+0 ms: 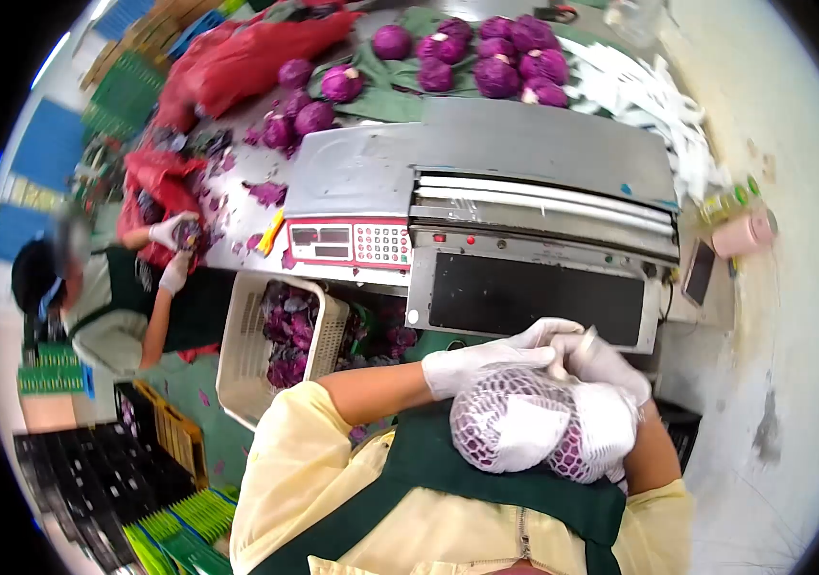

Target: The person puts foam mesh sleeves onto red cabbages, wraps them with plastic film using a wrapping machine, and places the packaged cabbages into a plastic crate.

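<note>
My left hand [488,364] and my right hand [609,366], both in white gloves, meet in front of my chest. Their fingers are closed and pressed together; whatever small whitish thing is pinched between them I cannot make out. Just below, against my green apron, are two red cabbages in white foam netting: the left netted cabbage [472,431] and the right netted cabbage [589,443]. Each has a smooth white patch on its front. My left wrist touches the top of the left one, and the right one lies by my right wrist.
A wrapping machine [534,297] and a red-fronted scale [347,241] stand ahead. Behind them are bare red cabbages [497,77] and white foam nets [644,105]. A crate [333,340] holds purple leaves. At left, a gloved co-worker [122,307] handles something dark. A phone [699,273] lies at right.
</note>
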Motion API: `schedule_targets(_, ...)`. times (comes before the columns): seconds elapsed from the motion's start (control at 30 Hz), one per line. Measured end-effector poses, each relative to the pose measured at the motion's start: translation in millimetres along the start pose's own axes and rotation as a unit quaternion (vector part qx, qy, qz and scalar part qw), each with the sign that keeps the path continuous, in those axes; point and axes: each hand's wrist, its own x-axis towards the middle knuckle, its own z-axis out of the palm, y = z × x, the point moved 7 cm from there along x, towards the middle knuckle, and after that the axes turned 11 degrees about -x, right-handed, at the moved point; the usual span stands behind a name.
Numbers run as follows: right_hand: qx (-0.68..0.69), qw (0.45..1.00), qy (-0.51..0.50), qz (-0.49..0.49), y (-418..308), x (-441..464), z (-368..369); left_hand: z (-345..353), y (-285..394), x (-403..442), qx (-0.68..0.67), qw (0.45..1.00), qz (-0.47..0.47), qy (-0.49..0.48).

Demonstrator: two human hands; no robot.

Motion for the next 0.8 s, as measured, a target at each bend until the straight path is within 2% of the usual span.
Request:
schedule_targets(0.03, 0.036, 0.997, -0.003, -0.065, -24.0, -7.1, 15.5, -2.0, -4.5, -7.8, -0.033, 0.999, -0.021, 0.029)
schedule_targets(0.07, 0.067, 0.981, -0.011, -0.18, -50.0, -29.0, 32.3, -5.1, -13.6, -13.2, -0.064, 0.995, -0.052, 0.056)
schedule_targets(0.13, -0.093, 0.961, 0.034, -0.257, -70.9, -60.7, 54.4, -25.5, -21.5, -31.8, -0.002, 0.988, -0.136, 0.078)
schedule_targets(0.17, -0.274, 0.916, 0.084, -0.282, -56.0, -75.4, 51.5, -38.1, -25.7, -28.4, 0.043, 0.993, -0.087, 0.072)
schedule_targets(0.2, -0.434, 0.836, 0.165, -0.293, -36.2, -76.1, 48.5, -41.6, -34.4, -21.6, 0.093, 0.991, -0.053, 0.08)
schedule_targets(0.23, -0.48, 0.807, 0.236, -0.251, -3.9, -77.8, 37.4, -44.7, -44.0, -14.3, 0.143, 0.985, -0.02, 0.091)
schedule_targets(0.27, -0.313, 0.877, 0.26, -0.254, 23.7, -77.3, 20.3, -45.0, -43.1, -9.0, 0.209, 0.97, 0.014, 0.125)
schedule_targets(0.3, -0.213, 0.912, 0.281, -0.21, 44.0, -82.9, 9.4, -84.2, -44.0, -8.1, 0.102, 0.978, -0.014, 0.18)
schedule_targets(0.33, -0.048, 0.913, 0.282, -0.29, 68.8, -81.9, -0.6, -118.3, -49.3, -2.7, 0.003, 0.967, -0.032, 0.251)
schedule_targets(0.37, 0.117, 0.905, 0.29, -0.288, 99.7, -79.9, -8.5, -93.6, -45.7, 11.6, 0.016, 0.972, -0.001, 0.233)
schedule_targets(0.4, 0.283, 0.876, 0.251, -0.299, 131.7, -75.8, -14.7, -63.8, -38.5, 22.2, 0.031, 0.975, 0.039, 0.216)
schedule_targets(0.43, 0.31, 0.843, 0.263, -0.352, 137.1, -83.7, -15.1, -37.1, -47.9, 37.2, 0.039, 0.969, 0.068, 0.236)
schedule_targets(0.47, 0.336, 0.808, 0.272, -0.401, 142.3, -96.5, -18.3, -26.7, -61.5, 54.6, 0.043, 0.978, 0.063, 0.195)
schedule_targets(0.53, 0.317, 0.792, 0.291, -0.434, 160.7, -134.9, -30.1, -18.9, -99.1, 84.2, 0.044, 0.982, 0.021, 0.18)
schedule_targets(0.57, 0.169, 0.786, 0.378, -0.46, 169.3, -159.8, -41.2, -26.6, -122.3, 96.1, 0.027, 0.985, -0.036, 0.167)
schedule_targets(0.6, 0.019, 0.756, 0.457, -0.468, 178.7, -190.1, -49.9, -32.5, -151.3, 115.3, 0.017, 0.983, -0.068, 0.171)
schedule_targets(0.63, -0.109, 0.753, 0.541, -0.359, 181.3, -218.5, -46.7, -25.5, -178.0, 127.2, 0.014, 0.976, -0.11, 0.187)
schedule_targets(0.67, -0.084, 0.724, 0.536, -0.426, 194.1, -236.3, -48.2, -18.9, -209.5, 138.5, 0.013, 0.967, -0.149, 0.206)
schedule_targets(0.7, -0.023, 0.733, 0.543, -0.409, 216.2, -252.9, -55.6, -16.7, -233.3, 156.7, 0.069, 0.968, -0.15, 0.19)
schedule_targets(0.73, 0.033, 0.739, 0.547, -0.392, 236.4, -274.5, -61.6, -15.9, -259.0, 170.4, 0.075, 0.956, -0.194, 0.206)
schedule_targets(0.77, 0.084, 0.737, 0.558, -0.373, 262.4, -293.5, -69.7, -17.3, -279.0, 180.1, 0.161, 0.947, -0.215, 0.179)
schedule_targets(0.8, 0.121, 0.696, 0.588, -0.395, 295.3, -305.9, -81.2, -17.3, -295.6, 185.1, 0.246, 0.929, -0.232, 0.152)
